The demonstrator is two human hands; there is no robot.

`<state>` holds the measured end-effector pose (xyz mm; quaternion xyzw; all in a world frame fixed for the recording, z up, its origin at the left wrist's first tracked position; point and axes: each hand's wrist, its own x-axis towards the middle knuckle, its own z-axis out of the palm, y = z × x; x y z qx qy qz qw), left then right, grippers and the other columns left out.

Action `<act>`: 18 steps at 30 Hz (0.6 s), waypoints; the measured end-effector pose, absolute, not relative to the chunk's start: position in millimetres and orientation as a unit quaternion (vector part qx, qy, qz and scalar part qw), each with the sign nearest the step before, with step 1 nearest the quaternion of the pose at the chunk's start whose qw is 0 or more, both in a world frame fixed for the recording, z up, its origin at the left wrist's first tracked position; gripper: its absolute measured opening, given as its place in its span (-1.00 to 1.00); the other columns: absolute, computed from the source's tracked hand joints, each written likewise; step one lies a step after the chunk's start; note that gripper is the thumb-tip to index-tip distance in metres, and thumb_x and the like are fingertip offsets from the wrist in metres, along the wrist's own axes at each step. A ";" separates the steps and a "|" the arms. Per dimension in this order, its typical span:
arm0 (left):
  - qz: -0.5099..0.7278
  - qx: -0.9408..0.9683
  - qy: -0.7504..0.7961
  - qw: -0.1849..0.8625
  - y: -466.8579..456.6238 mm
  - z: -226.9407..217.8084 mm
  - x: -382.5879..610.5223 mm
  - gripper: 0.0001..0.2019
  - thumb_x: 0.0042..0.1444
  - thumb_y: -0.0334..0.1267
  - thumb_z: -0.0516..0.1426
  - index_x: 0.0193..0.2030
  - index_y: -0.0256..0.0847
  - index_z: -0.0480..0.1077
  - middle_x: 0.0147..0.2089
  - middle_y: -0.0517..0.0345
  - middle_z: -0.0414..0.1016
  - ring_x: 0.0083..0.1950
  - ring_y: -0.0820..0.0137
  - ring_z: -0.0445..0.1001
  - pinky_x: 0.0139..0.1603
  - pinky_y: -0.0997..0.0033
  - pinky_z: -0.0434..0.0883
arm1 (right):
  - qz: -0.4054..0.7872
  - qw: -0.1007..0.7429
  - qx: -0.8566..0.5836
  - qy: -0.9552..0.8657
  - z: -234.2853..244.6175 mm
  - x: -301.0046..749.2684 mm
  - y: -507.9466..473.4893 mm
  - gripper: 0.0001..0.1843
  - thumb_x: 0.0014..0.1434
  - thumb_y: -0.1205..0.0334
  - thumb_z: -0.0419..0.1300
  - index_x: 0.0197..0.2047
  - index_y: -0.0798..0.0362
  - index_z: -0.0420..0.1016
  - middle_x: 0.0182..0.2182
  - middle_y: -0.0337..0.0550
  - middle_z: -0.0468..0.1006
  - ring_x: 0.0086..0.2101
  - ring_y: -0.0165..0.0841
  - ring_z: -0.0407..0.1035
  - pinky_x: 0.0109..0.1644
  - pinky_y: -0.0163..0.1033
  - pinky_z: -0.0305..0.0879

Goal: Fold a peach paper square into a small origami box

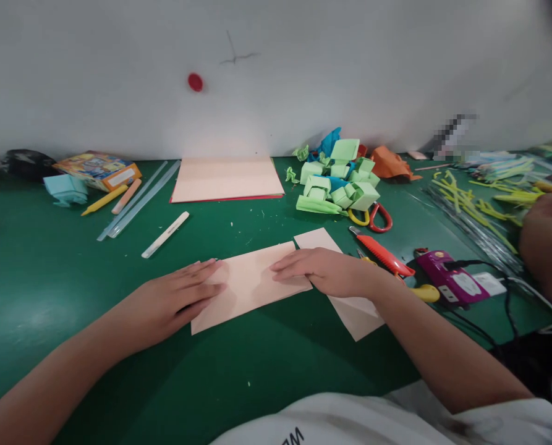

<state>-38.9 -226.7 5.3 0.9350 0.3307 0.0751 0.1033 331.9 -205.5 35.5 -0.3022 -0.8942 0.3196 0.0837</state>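
Hands flat and open, left hand [183, 296] and right hand [319, 272] press thin, light, easily creased pink paper [248, 287] on the green desk [72, 278], best gripped at its edges.

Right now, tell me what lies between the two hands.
Head view: only bare pink paper lies between the left hand and the right hand, both flat on it.

This looks like a craft workshop; a green table [48, 278] against a white wall [303, 74] carries folded paper shapes [338, 179], scissors [373, 216], a utility knife [382, 253], and probably a glue gun [447, 281].
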 end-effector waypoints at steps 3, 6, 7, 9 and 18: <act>0.069 0.936 0.332 0.097 -225.7 2.6 -41.1 -0.62 0.45 -0.05 -0.01 0.33 0.18 0.39 0.52 0.36 0.10 0.49 0.23 0.18 0.48 0.09 0.21 | 0.352 0.093 -0.309 -0.879 37.5 333.7 -203.4 -0.31 0.17 0.62 -0.04 0.20 -0.10 0.57 0.25 -0.28 0.50 0.28 -0.36 0.30 0.39 -0.16 0.19; 0.066 0.938 0.330 0.086 -225.1 2.1 -41.6 -0.61 0.45 -0.06 -0.01 0.34 0.19 0.38 0.52 0.36 0.10 0.49 0.22 0.19 0.46 0.07 0.24 | 0.375 0.104 -0.305 -0.869 38.5 333.9 -202.6 -0.34 0.20 0.61 -0.02 0.18 -0.12 0.59 0.23 -0.30 0.52 0.27 -0.36 0.32 0.39 -0.16 0.19; 0.066 0.938 0.329 0.084 -224.9 2.5 -41.5 -0.61 0.45 -0.06 -0.01 0.34 0.18 0.38 0.52 0.35 0.10 0.49 0.22 0.19 0.46 0.07 0.25 | 0.377 0.105 -0.305 -0.868 38.8 333.9 -202.5 -0.34 0.20 0.61 -0.02 0.17 -0.14 0.59 0.23 -0.30 0.52 0.27 -0.36 0.33 0.38 -0.16 0.19; 0.063 0.940 0.325 0.083 -224.5 3.7 -41.0 -0.61 0.44 -0.06 0.00 0.33 0.18 0.38 0.51 0.35 0.10 0.48 0.21 0.20 0.45 0.07 0.26 | 0.379 0.104 -0.306 -0.867 39.4 333.7 -202.8 -0.33 0.20 0.62 -0.02 0.17 -0.15 0.59 0.23 -0.31 0.53 0.26 -0.36 0.34 0.38 -0.15 0.19; 0.055 0.937 0.332 0.093 -222.8 3.7 -44.8 -0.58 0.40 0.05 0.06 0.36 0.28 0.33 0.51 0.40 0.09 0.48 0.17 0.20 0.44 0.09 0.28 | 0.376 0.099 -0.305 -0.870 40.5 333.0 -203.6 -0.34 0.19 0.63 0.00 0.14 -0.16 0.62 0.24 -0.32 0.52 0.25 -0.34 0.35 0.36 -0.15 0.21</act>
